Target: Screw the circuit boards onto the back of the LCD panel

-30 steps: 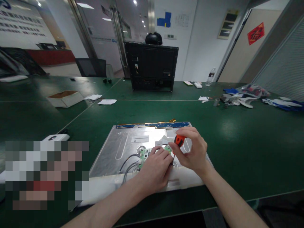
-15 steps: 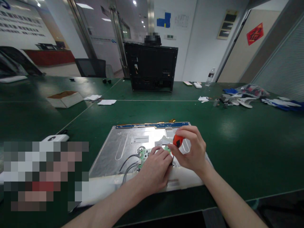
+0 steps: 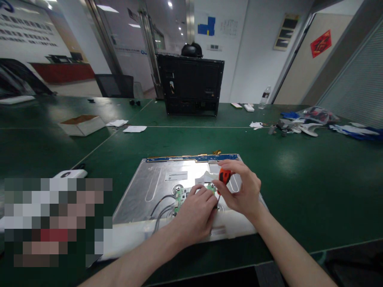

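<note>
A green circuit board [image 3: 179,196] lies on the silvery back of a flat display panel [image 3: 155,175]. My left hand [image 3: 199,211] bears down on the board, its bent fingers held together and covering much of it; its fingertips are hidden. In my right hand [image 3: 242,189] is a screwdriver [image 3: 224,175] with an orange-red and black handle, pinched between thumb and fingers. The shaft points down beside my left fingers, and its tip is hidden. Dark cables [image 3: 158,209] run from the board's left side. A blue circuit strip [image 3: 191,158] lines the panel's far edge.
Across the green table [image 3: 185,141] stands a black monitor housing [image 3: 191,83]. An open carton [image 3: 82,125] and papers [image 3: 134,128] lie at left. A water bottle [image 3: 265,97] and plastic-bagged items [image 3: 317,113] are at back right. The lower left is pixelated.
The screwdriver's handle has turned slightly in my right hand, and the right fingers have shifted around it. My left hand stays in place on the board.
</note>
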{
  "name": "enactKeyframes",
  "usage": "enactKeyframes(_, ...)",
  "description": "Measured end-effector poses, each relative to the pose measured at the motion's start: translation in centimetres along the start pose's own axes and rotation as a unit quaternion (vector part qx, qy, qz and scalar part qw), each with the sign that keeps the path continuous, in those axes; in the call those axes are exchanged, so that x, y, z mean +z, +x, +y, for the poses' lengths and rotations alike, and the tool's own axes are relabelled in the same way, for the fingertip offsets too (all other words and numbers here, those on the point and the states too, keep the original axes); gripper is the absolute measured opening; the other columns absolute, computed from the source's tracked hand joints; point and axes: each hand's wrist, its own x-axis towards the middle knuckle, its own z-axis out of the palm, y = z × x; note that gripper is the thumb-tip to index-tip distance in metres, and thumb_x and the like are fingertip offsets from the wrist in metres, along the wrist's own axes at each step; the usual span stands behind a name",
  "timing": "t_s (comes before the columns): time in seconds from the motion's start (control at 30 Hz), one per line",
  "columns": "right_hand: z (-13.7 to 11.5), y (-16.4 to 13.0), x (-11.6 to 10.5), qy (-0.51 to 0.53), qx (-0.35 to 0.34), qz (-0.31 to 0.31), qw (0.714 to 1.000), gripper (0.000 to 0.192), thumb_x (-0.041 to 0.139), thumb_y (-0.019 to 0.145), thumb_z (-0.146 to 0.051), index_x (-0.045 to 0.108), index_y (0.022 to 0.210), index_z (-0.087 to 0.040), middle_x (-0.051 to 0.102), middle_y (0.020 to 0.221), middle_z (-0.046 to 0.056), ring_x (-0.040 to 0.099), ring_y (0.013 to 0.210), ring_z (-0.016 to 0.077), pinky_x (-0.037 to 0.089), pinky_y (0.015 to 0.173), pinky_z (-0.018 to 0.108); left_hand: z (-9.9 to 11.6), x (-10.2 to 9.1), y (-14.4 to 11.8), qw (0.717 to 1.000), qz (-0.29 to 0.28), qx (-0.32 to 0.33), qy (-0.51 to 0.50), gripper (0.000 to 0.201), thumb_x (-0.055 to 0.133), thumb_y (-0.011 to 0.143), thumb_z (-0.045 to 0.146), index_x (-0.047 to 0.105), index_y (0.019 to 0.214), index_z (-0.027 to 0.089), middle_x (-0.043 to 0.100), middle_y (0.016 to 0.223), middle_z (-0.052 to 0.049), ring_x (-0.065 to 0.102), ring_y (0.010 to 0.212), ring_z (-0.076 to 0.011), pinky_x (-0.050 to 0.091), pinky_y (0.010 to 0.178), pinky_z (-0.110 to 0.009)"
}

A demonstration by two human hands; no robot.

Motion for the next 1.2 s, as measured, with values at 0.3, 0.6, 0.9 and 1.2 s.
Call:
enactKeyframes(0.3,-0.21,0.0,-0.16,0.002,0.014,-0.024,1.0,0.035,0.055,0.083,-0.013,0.049,0.117,-0.021,0.071,0.104,0.008,0.069,0.078,0.0161,0.058,0.063,0.029,0.12,-0.23,0.01,1.0,0.004,0.002,-0.011,0.016,0.05,0.084,0.015,0.063,0.092,0.019,0.067,0.096,-0.008,0.059,0.095,-0.0254,0.037,0.102,-0.046)
enactKeyframes(0.6,0.14,-0.08,0.14,-0.019,-0.01,-0.002,1.0,0.034,0.068,0.081,-0.019,0.052,0.111,-0.022,0.059,0.096,0.007,0.062,0.084,0.0185,0.058,0.067,0.032,0.0,-0.13,-0.01,1.0,0.001,0.006,0.002,0.017,0.05,0.085,0.015,0.062,0.096,0.02,0.068,0.101,-0.009,0.059,0.103,-0.027,0.037,0.101,-0.046)
enactKeyframes(0.9,-0.09,0.01,-0.28,-0.001,-0.017,-0.014,1.0,0.037,0.055,0.08,-0.01,0.057,0.115,-0.021,0.066,0.1,0.008,0.067,0.092,0.021,0.059,0.076,0.035,0.0,-0.03,0.02,1.0,0.0,0.001,0.014,0.016,0.051,0.083,0.014,0.062,0.093,0.019,0.067,0.098,-0.008,0.06,0.097,-0.0257,0.037,0.102,-0.046)
enactKeyframes(1.2,-0.06,-0.16,0.15,0.039,0.013,0.005,0.999,0.037,0.062,0.082,-0.014,0.048,0.115,-0.022,0.071,0.101,0.008,0.07,0.079,0.0169,0.057,0.063,0.029,-0.07,0.03,-0.03,1.0,0.005,0.005,0.01,0.017,0.051,0.084,0.014,0.062,0.095,0.019,0.067,0.097,-0.008,0.059,0.098,-0.0259,0.037,0.102,-0.046)
